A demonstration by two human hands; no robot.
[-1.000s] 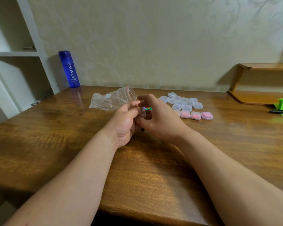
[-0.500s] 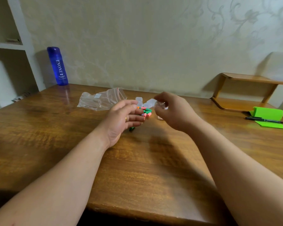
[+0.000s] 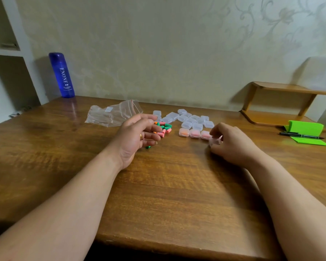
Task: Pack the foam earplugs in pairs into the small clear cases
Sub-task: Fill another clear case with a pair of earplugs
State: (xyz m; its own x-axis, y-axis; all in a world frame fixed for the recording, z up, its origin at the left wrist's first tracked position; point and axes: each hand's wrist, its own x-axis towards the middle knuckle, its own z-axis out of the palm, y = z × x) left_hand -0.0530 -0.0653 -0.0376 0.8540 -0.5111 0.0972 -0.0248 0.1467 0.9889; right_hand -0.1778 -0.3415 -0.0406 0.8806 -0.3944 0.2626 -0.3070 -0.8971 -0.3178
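Observation:
A loose pile of green, pink and orange foam earplugs (image 3: 165, 128) lies mid-table. My left hand (image 3: 137, 132) hovers just left of the pile, fingers apart, holding nothing, with a ring on one finger. One green earplug (image 3: 148, 147) peeks out under its fingers. Several empty small clear cases (image 3: 193, 120) cluster behind. Three closed cases with pink or orange plugs inside (image 3: 194, 133) stand in a row. My right hand (image 3: 231, 143) sits at the row's right end, fingers closed on another small clear case (image 3: 215, 141) down at the table.
An empty clear zip bag (image 3: 111, 115) lies behind my left hand. A blue bottle (image 3: 62, 75) stands at the back left by white shelves. At the right are a wooden shelf riser (image 3: 282, 102), green paper (image 3: 307, 132) and a black pen (image 3: 299, 135).
My hands have parted. The right hand carried the clear case rightward and down to the end of the filled row; the left hand opened beside the earplug pile.

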